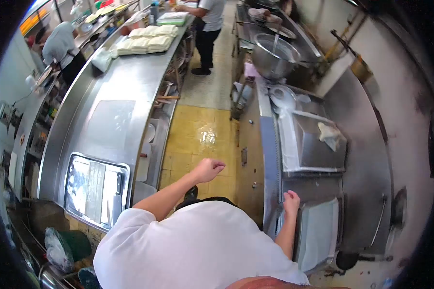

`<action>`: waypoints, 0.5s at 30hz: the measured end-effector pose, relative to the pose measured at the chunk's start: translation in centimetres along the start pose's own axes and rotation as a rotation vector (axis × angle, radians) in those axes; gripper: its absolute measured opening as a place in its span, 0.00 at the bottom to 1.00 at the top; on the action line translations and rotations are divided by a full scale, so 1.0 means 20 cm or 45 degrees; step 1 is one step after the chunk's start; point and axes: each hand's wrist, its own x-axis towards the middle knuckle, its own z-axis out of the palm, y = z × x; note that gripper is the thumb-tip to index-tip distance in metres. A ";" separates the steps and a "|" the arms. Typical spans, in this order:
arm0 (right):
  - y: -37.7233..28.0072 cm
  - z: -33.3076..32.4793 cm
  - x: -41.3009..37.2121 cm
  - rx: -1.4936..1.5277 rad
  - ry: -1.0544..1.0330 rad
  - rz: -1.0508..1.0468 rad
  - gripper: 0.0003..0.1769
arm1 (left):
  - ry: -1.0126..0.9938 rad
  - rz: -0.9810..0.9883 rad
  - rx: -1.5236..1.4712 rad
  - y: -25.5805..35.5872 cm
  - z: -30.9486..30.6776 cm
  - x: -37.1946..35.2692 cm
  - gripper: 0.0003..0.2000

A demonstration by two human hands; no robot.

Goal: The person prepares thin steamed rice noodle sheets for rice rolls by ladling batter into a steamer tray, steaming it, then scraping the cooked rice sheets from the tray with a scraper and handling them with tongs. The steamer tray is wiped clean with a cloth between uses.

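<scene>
Above the yellow tiled floor, in front of my body, is my left hand [209, 170], with its fingers curled together; whether anything is inside them is too small to tell. My right hand [291, 201] hangs at the edge of the right-hand steel counter, fingers loosely bent and apart, holding nothing. Just beside it lies a pale tray [318, 233]. A steel tray [84, 212] with a knife [118, 184] and a translucent strip [96, 188] rests on the left steel table [113, 113], away from both hands.
White stacked packs [147, 39] sit at the left table's far end. One person [211, 29] stands in the aisle beyond it; another person [60, 45] bends at the far left. A large metal bowl [275, 55] and a covered steel box [318, 144] occupy the right counter.
</scene>
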 end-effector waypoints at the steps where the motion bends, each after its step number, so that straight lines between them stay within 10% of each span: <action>1: -0.03 0.14 0.05 0.053 -0.084 -0.122 0.21 | 0.054 -0.014 0.028 -0.09 -0.09 -0.01 0.13; 6: -0.54 0.89 -0.02 -0.385 -0.310 -0.722 0.23 | 0.214 -0.140 0.161 -0.44 -0.44 -0.08 0.12; 12: -1.20 1.67 -0.66 -0.361 -1.236 -1.090 0.22 | -0.105 -0.357 0.444 -0.92 -0.55 0.21 0.14; 14: -1.37 1.82 -0.89 -0.085 -1.632 -1.397 0.21 | 0.196 0.751 -0.419 -1.55 -0.43 0.38 0.13; 15: -1.41 1.86 -0.99 -0.104 -1.767 -1.422 0.20 | 0.223 0.740 -0.418 -1.29 -0.49 0.39 0.13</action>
